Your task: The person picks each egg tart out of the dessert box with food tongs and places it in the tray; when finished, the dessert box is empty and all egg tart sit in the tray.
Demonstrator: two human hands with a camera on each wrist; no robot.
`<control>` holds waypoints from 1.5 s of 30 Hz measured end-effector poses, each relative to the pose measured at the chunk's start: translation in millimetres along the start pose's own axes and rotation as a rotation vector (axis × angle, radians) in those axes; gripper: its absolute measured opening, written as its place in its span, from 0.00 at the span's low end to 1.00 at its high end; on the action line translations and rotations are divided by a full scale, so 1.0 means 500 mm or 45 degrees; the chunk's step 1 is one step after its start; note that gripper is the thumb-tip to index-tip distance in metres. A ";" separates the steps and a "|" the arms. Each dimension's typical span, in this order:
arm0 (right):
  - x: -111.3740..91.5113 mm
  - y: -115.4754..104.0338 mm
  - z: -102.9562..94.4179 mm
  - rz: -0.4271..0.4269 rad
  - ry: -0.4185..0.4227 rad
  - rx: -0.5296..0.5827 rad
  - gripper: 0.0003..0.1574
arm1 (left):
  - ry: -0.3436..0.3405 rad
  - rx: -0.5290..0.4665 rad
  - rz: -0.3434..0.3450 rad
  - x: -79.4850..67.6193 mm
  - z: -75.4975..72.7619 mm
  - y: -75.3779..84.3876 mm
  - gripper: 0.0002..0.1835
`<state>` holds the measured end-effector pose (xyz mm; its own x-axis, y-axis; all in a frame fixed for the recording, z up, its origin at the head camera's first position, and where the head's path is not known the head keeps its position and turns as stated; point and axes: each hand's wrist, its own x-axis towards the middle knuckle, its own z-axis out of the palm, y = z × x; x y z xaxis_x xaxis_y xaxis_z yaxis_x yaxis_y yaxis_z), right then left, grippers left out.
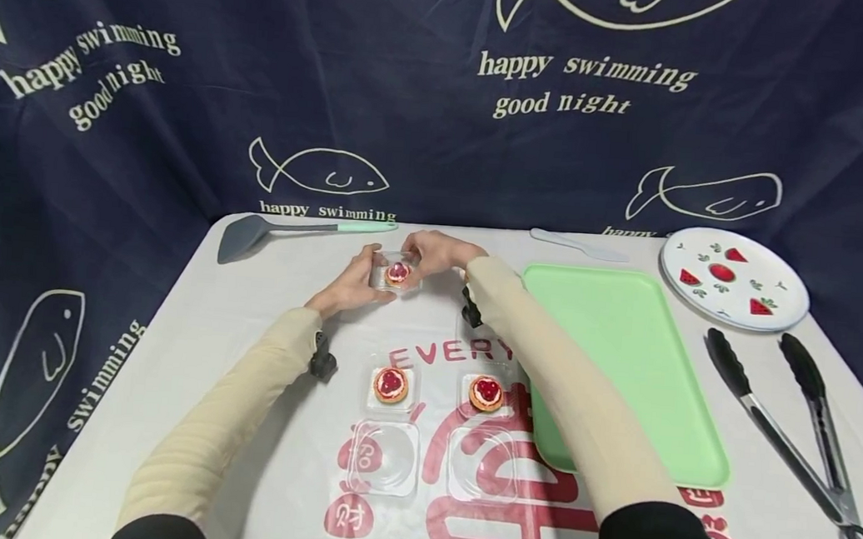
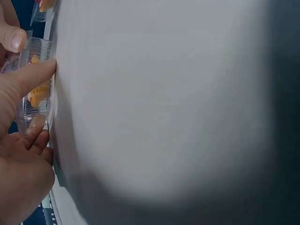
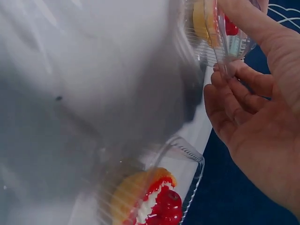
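At the back of the table, both hands are around a clear plastic box [image 1: 378, 281] holding a small red-topped tart [image 1: 398, 273]. My left hand [image 1: 355, 287] grips the box's left side; in the left wrist view its thumb [image 2: 40, 75] lies across the wall and other fingers curl at the far end. My right hand [image 1: 436, 251] pinches the box's right side, with its thumb and fingertips at the clear lid edge [image 3: 227, 65] in the right wrist view. Another tart [image 3: 164, 206] in a clear box shows low in that view.
Two open clear boxes with tarts [image 1: 391, 385] [image 1: 486, 393] lie nearer, lids [image 1: 384, 460] folded forward. A green tray [image 1: 621, 350], partly behind the right forearm, tongs [image 1: 795, 445] and a patterned plate [image 1: 702, 267] are right. A spatula [image 1: 246, 238] and pale plastic knife [image 1: 576, 244] lie at the back.
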<state>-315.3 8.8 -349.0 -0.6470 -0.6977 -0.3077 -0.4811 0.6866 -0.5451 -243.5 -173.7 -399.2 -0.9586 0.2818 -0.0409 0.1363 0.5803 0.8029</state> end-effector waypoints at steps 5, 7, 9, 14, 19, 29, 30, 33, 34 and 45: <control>0.003 0.000 -0.005 -0.005 0.016 -0.020 0.43 | -0.017 0.066 0.015 0.006 -0.004 0.004 0.52; 0.004 0.000 -0.006 -0.025 0.040 -0.045 0.43 | -0.023 0.091 0.012 0.009 -0.005 0.004 0.52; 0.005 -0.001 -0.006 -0.046 0.059 -0.088 0.43 | -0.033 0.112 0.003 0.011 -0.007 0.005 0.53; 0.006 -0.007 -0.001 -0.076 0.093 -0.195 0.43 | -0.044 0.129 -0.017 0.010 -0.009 0.005 0.53; -0.003 -0.011 0.005 -0.089 0.124 -0.233 0.44 | -0.049 0.141 -0.034 0.005 -0.007 0.011 0.53; -0.020 -0.012 0.012 -0.156 0.223 -0.142 0.40 | -0.057 0.151 -0.045 0.001 -0.010 0.014 0.55; -0.023 -0.011 0.013 -0.183 0.247 -0.130 0.39 | -0.062 0.162 -0.049 0.000 -0.010 0.014 0.56; -0.029 -0.009 0.021 -0.213 0.251 -0.075 0.38 | -0.090 0.201 -0.053 -0.005 -0.013 0.013 0.60; -0.030 -0.009 0.023 -0.213 0.239 -0.058 0.38 | -0.099 0.216 -0.051 -0.008 -0.016 0.013 0.62; -0.055 -0.001 0.002 -0.252 0.265 -0.022 0.38 | -0.029 0.326 0.329 -0.032 -0.075 0.045 0.48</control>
<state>-296.7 27.3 -341.1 -0.6462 -0.7626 -0.0295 -0.6186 0.5460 -0.5649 -234.6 -193.7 -358.1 -0.8789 0.4593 0.1285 0.4344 0.6596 0.6134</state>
